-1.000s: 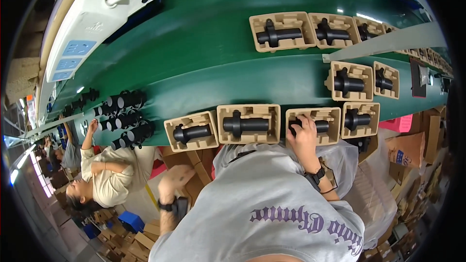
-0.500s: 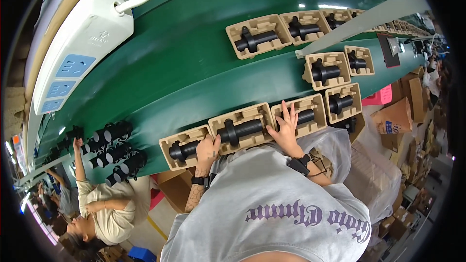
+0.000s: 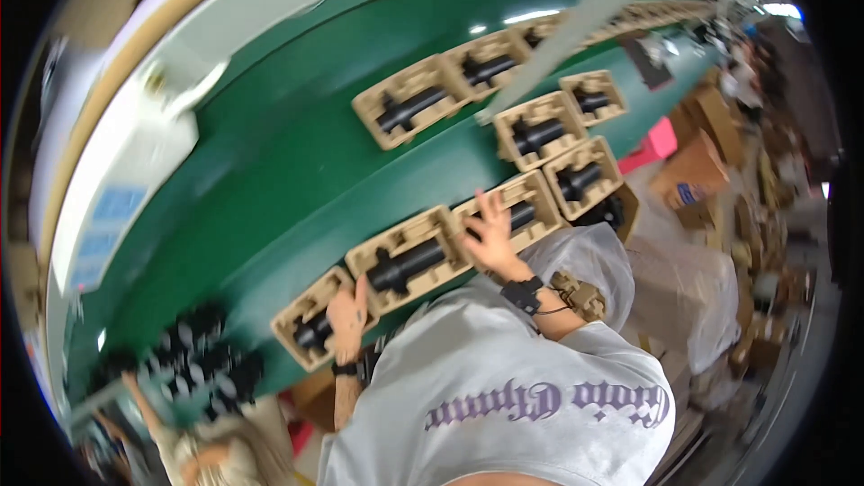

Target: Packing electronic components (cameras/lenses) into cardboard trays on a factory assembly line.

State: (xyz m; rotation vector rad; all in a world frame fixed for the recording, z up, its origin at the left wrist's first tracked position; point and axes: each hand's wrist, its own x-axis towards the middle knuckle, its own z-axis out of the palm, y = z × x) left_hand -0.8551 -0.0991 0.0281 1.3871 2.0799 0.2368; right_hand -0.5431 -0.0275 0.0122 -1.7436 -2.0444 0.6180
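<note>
Three tan pulp trays lie in a row along the near edge of the green conveyor belt (image 3: 297, 171), each holding a black cylindrical part. My right hand (image 3: 490, 236) lies flat with its fingers spread on the rightmost of them, tray (image 3: 531, 207). My left hand (image 3: 346, 313) rests on the right rim of the leftmost tray (image 3: 301, 335), beside the middle tray (image 3: 409, 256). Blur hides how its fingers sit. A black band is on each wrist, and my grey shirt fills the lower middle.
More trays with black parts (image 3: 409, 106) sit further up the belt, and a grey bar (image 3: 585, 18) crosses above it. Loose black parts (image 3: 198, 364) cluster at the lower left near a co-worker (image 3: 211, 454). Cardboard boxes (image 3: 697, 166) and a clear plastic bag (image 3: 666, 279) stand on the right.
The view has swung and blurred. My left hand has come up from beside my body onto the leftmost tray. My right hand stays spread on the right tray.
</note>
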